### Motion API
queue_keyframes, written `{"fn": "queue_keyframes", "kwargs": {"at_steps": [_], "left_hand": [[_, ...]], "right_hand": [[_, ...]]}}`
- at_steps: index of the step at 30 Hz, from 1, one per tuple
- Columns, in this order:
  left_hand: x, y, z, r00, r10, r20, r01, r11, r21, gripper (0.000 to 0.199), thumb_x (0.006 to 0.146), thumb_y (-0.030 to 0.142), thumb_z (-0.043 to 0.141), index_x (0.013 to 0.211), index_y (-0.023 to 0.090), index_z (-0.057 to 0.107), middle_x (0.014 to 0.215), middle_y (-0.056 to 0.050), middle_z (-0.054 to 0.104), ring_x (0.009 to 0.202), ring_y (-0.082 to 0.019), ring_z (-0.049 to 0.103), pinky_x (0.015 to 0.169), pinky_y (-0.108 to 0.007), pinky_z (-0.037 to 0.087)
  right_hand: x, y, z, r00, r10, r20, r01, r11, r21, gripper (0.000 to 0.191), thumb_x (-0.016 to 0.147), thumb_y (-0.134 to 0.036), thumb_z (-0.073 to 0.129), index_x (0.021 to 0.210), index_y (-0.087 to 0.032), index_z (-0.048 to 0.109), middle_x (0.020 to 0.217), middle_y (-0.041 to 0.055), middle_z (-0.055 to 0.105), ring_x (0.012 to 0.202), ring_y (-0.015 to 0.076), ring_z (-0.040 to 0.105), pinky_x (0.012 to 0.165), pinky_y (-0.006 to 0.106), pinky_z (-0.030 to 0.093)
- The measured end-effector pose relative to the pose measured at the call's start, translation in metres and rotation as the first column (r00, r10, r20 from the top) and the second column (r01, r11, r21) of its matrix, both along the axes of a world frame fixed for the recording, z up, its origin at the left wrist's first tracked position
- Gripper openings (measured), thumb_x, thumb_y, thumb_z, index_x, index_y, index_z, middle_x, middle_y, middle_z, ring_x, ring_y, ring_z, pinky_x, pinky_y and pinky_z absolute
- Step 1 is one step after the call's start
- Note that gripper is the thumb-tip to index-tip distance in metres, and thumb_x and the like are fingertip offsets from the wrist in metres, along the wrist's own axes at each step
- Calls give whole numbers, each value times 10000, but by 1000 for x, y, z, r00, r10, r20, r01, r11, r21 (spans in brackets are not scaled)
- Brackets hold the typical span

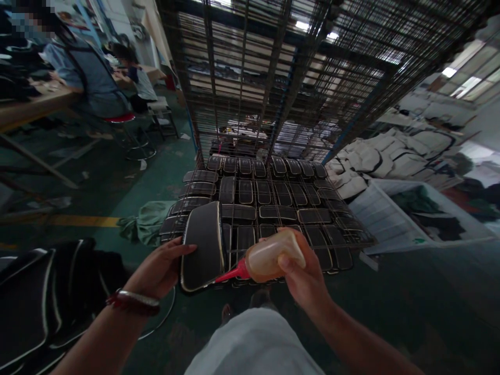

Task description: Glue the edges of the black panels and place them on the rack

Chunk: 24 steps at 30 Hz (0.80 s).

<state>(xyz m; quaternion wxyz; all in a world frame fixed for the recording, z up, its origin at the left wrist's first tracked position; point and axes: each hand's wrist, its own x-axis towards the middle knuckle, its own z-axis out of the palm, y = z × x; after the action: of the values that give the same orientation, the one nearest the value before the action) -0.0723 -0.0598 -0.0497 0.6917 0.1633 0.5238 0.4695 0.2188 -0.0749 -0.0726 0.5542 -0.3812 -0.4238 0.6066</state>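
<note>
My left hand grips the left edge of a black panel with rounded corners and a pale line along its border. Its thumb lies on the panel's face; the other fingers are partly hidden behind it. In my right hand is a squeeze bottle of amber liquid, lying almost level. The bottle's red nozzle points left, its tip at the panel's lower right border. Beneath both hands, many similar black panels lie in rows on a wire rack.
A tall stack of wire racks rises straight ahead. To the right stand a white bin with dark cloth and a pile of pale pieces. More black panels lie at lower left, near a green sack. Two people sit at tables, upper left.
</note>
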Motion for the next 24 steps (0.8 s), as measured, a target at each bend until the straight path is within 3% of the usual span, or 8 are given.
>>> {"fn": "queue_keyframes", "kwargs": {"at_steps": [3,6,10,13,16,21,24], "left_hand": [[3,-1,-7,999,22,-28,-22,1000,-14,276,811,-18,799,1042,116,729,834,-84,876,668,-240,832,644,-307,683],[12,-4,-11,1000,-21,-9,21,999,-36,421,751,5,820,1145,124,730,912,-133,880,716,-311,846,644,-383,699],[30,-10,-7,991,-116,63,119,992,-49,588,693,28,853,1257,141,731,1010,-141,881,832,-339,858,716,-413,709],[39,-11,-3,986,-131,99,137,989,-51,585,669,24,843,1230,164,754,1048,-132,881,909,-342,856,734,-394,704],[41,-8,-2,986,-123,116,129,991,-42,548,645,21,848,1170,162,773,1064,-139,880,956,-358,849,737,-393,700],[37,-3,-3,986,-128,111,131,991,-18,504,615,12,862,1094,157,803,1063,-144,879,957,-368,845,792,-422,696],[36,-1,-3,979,-170,116,172,985,0,484,635,22,886,1090,172,817,1077,-137,879,980,-365,842,821,-424,692]], "right_hand": [[-15,9,-4,993,-29,-116,5,980,-197,450,813,-536,941,1076,-232,739,912,52,737,764,227,697,558,290,587],[-23,37,1,978,-72,-198,24,972,-235,492,755,-561,969,990,-204,726,859,37,707,686,185,651,469,237,533],[-20,76,9,979,-176,-100,175,984,-24,510,706,-521,993,1015,-224,715,884,19,681,746,197,649,481,238,549],[-17,85,8,977,-211,9,210,975,71,515,741,-526,966,1091,-251,707,938,16,675,801,212,644,506,255,570],[-14,78,2,987,-149,58,142,985,101,491,794,-517,942,1143,-265,704,973,17,676,804,212,642,524,267,574],[6,77,3,991,108,85,-109,994,4,490,808,-513,939,1159,-248,725,942,21,692,751,211,638,528,276,514],[22,93,7,987,-23,159,-1,989,150,475,828,-493,938,1194,-275,728,1027,21,713,893,232,658,749,337,556]]}}
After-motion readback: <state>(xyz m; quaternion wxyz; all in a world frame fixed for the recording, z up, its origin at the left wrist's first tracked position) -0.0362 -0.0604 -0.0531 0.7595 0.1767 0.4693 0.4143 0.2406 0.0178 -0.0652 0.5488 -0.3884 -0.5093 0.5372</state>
